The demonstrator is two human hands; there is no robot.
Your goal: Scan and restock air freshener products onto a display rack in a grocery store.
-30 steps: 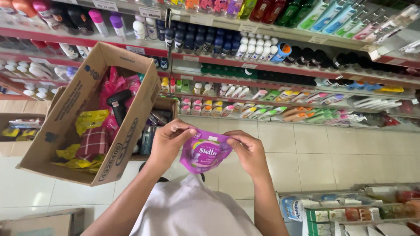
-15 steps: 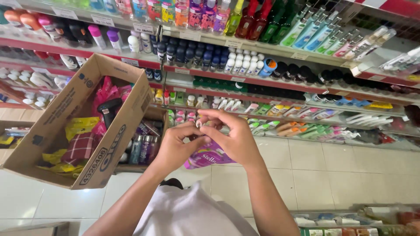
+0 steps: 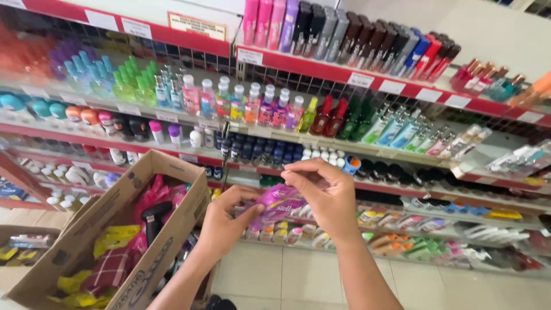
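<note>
Both my hands hold a purple sachet [image 3: 274, 202] in front of the shop shelves. My left hand [image 3: 227, 221] grips its lower left edge from below. My right hand [image 3: 321, 195] pinches its upper right side, fingers curled over the top. The sachet is raised to about the level of a red-edged shelf [image 3: 402, 189] stocked with small bottles and jars. An open cardboard box [image 3: 123, 241] sits at my lower left, holding pink, yellow and dark red packets and a black handheld device [image 3: 154, 217].
Tall shelving fills the view: spray bottles [image 3: 229, 100] on the upper row, dark and pink cans [image 3: 344, 34] at the top, roll-ons and tubes lower down. Beige floor tiles [image 3: 287, 275] show below. Another low shelf [image 3: 23, 241] with packets stands at far left.
My hands have lifted the purple sachet higher toward the shelves, and my view has tilted upward and moved closer to the shelving. The box stays at my left.
</note>
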